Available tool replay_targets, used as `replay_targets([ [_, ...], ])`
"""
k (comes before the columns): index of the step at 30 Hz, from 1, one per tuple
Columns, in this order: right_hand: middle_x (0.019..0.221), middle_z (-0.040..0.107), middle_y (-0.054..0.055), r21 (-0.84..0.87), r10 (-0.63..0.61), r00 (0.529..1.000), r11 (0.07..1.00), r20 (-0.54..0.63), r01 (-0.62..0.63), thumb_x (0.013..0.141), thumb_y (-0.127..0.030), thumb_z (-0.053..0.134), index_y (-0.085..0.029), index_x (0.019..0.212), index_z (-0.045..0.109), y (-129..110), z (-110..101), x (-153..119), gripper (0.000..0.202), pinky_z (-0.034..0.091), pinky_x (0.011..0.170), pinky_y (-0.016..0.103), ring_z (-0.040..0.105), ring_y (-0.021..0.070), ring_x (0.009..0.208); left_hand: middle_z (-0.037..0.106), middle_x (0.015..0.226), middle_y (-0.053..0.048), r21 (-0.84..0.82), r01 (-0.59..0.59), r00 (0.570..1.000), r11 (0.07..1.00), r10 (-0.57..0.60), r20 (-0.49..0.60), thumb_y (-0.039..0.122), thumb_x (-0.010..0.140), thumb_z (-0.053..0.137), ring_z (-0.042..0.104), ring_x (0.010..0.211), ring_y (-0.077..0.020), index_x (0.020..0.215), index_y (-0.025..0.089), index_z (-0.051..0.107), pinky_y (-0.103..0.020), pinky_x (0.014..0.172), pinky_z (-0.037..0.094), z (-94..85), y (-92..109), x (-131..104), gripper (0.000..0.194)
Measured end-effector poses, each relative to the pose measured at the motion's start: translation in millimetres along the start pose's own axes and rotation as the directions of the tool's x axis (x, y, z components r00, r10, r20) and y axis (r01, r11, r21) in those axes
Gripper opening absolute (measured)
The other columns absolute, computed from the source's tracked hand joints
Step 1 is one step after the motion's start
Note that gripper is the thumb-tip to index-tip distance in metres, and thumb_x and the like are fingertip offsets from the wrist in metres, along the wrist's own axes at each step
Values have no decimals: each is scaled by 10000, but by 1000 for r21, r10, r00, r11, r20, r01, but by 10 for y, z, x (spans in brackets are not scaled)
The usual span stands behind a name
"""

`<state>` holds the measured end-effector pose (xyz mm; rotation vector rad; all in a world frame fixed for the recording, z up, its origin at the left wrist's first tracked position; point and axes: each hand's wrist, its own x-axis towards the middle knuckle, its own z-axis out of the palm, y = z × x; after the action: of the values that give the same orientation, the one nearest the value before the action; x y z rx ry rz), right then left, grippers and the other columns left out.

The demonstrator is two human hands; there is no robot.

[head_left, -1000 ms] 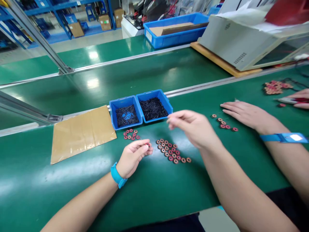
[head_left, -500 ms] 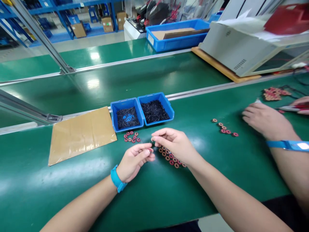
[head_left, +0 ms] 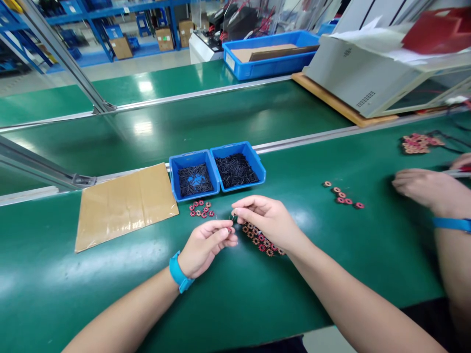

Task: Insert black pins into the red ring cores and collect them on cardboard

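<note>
My left hand is closed in a pinch on a small wound motor stator, mostly hidden by the fingers. Just above it, the thumb and forefinger of my right hand pinch a thin wire that runs up from the stator. Under and beside my right hand lies a patch of similar red and copper stators. A smaller loose group of stators sits left of the fingertips. Behind it stand two blue bins, a left bin and a right bin, holding short black tubes.
Flat cardboard lies at the left. At the right are a short row of stators, a farther pile and a co-worker's hand with a tool partly in view. A metal rail crosses behind; a grey machine stands beyond.
My hands stay almost in place, pinching the stator and its wire. The co-worker's hand at the right has moved farther right and slightly nearer.
</note>
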<state>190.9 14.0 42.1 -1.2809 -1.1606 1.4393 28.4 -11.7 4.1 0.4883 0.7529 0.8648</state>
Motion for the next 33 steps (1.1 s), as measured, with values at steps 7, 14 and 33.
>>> replay_targets([
  [7,673,674,13,-15,25,1000,1000,7,-25,636,-305,724,-174,739,669,-1,-9,-3,175,507,607,273,598,112,579,690,712,-32,5,8,1000,1000,-8,-12,266,635,772,638,649,-123,829,147,707,-285,695,493,31,29,-17,237],
  [14,655,662,-2,13,19,1000,1000,9,-19,637,-293,722,-174,735,666,10,4,1,164,494,595,252,585,96,565,686,737,-29,6,-2,1000,1000,2,-1,262,647,765,635,652,-116,840,153,708,-284,703,489,20,16,-15,229],
  [33,624,642,-6,-7,12,1000,1000,9,-12,649,-313,711,-180,728,665,-16,-1,-6,161,497,609,271,581,107,566,691,717,-36,14,2,1000,1000,-2,-12,272,634,772,636,654,-132,831,144,702,-309,717,490,28,20,-14,245],
])
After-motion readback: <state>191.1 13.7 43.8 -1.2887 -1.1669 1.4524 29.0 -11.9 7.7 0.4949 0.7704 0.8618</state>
